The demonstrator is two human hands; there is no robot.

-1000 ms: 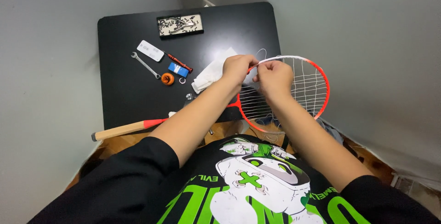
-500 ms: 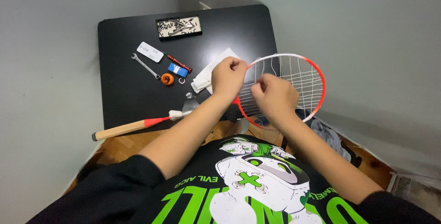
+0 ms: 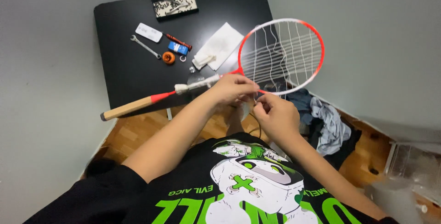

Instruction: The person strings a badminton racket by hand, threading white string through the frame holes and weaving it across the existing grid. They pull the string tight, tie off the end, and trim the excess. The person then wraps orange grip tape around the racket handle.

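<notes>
Stringing is under way on the racket, and the head view is the only one supplied.

Head view, progress:
- The red-and-white frame carries a set of long strings and a band of cross strings through its middle. The cross strings are uneven and several long strings sag, so the bed looks partly laced and not tensioned. Judged from this, a good share of the weaving is done; the rest of the crosses, tightening and tying off appear outstanding.
- The left hand is closed around the lower rim of the frame near the throat, steadying it.
- The right hand is pinched shut just below the rim, fingers together on what appears to be a loose string end; the string itself is too thin to confirm.
- The racket is held in the air in front of the person, its wooden grip reaching out past the table's near edge.

Head view, surface:
- The black table holds a wrench, an orange spool, a small blue pack, a white card, a white cloth and a flat tray of small parts.

Head view, room:
- Plain grey walls meet behind the table.
- The floor is wood parquet.
- A heap of clothes lies on the floor to the right, below the racket head.
</notes>
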